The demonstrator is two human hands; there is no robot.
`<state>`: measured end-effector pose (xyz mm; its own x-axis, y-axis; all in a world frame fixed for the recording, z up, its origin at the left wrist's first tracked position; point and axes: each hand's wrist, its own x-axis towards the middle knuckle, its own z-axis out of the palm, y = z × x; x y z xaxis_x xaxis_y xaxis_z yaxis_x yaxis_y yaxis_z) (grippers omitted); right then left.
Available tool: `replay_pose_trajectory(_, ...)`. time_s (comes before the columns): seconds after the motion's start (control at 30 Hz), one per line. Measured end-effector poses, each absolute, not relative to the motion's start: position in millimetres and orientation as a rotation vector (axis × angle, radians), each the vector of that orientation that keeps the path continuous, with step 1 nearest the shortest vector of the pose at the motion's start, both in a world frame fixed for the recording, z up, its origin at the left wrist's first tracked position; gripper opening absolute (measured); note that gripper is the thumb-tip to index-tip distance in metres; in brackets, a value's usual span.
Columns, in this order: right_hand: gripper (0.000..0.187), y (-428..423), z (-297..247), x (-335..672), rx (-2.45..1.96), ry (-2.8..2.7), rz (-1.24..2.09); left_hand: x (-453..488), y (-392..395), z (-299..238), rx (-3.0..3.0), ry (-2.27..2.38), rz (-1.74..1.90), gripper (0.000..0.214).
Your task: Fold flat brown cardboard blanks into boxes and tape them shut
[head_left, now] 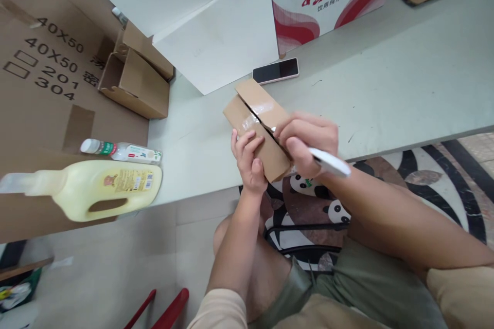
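Carton (273, 158) located at front edge of bench (386, 87), dark gap visible along its taped seam. Left hand (250, 162): fingers gripping the carton's side. Right hand (306, 139): fingers closed around white tool (332, 161), tip at the seam. Phone (275, 71) lies beyond.

Brown carton (272, 154), white tool (331, 162), pale-yellow jug (88, 181), red-and-white box (328, 23)
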<state>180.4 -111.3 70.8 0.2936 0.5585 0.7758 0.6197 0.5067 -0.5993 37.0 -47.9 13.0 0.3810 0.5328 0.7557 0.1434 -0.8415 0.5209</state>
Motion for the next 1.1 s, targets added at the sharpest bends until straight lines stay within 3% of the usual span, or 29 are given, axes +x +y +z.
replay_pose_trajectory(0.13,0.047,-112.9,77.9,189.4,-1.055,-1.030,-0.112,30.7,-44.0,10.7,2.251,0.595,1.461,0.041)
replay_pose_trajectory(0.33,0.009,-108.6,48.3,233.6,-1.660,-1.136,-0.064,26.0,-37.9,7.0,2.327,0.583,1.464,0.042)
replay_pose_trajectory(0.47,0.031,-105.3,15.8,254.5,-2.221,-1.208,0.179,22.6,-33.1,7.7,2.346,0.556,1.476,0.041)
replay_pose_trajectory(0.57,0.047,-106.3,7.6,256.1,-2.401,-1.279,0.294,18.4,-29.9,7.5,2.330,0.559,1.465,0.040)
replay_pose_trajectory(0.73,0.056,-107.9,8.2,247.1,-2.391,-1.361,0.344,11.4,-24.1,4.2,2.316,0.564,1.403,0.039)
replay_pose_trajectory(1.1,0.034,-98.6,3.2,238.6,-2.084,-1.357,0.475,-19.5,4.2,-11.7,2.014,0.834,1.367,0.044)
